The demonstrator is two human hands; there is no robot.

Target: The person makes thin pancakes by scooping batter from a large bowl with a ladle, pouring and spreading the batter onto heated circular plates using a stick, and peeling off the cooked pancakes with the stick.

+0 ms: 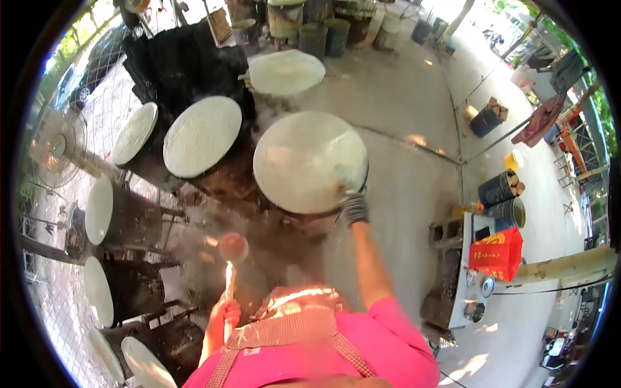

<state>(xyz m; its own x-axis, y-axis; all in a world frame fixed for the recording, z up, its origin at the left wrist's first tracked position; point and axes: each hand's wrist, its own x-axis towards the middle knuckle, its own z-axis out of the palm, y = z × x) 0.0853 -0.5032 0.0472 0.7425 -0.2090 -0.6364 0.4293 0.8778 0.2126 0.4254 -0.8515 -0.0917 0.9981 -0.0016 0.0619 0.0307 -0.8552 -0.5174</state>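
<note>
Gripping the pale handle of a ladle (233, 248), the left hand (224, 315) is seen at lower centre, beside the chest of the apron (284, 330). Its fingers are curled inward around the handle, with no visible gap. The ladle is held with its round bowl uppermost, away from the body, over hazy dark ground; the bowl is shown partly blurred.

The right hand (355, 209) is covered by a dark grey glove and extended to the near right edge of the large round pan (308, 161). The gloved fingers are placed at the rim. A brownish blur is noted at their tips, over the pale surface; whether it is pinched, and how far the fingers are spread, cannot be told.

The pan is positioned at centre, and its top is filled by a pale, lightly textured layer. Behind it, 1 further pale round top (286, 71) is seen. To its left, 2 tilted pale discs (202, 137) are noted, the nearer being the larger. Along the left side, pale round faces are borne by dark drums (137, 216).

At right, a red bag (497, 253) is set on a white-topped desk (461, 302). Beyond the desk, cut wood is held upright in a dark bin (497, 189).
</note>
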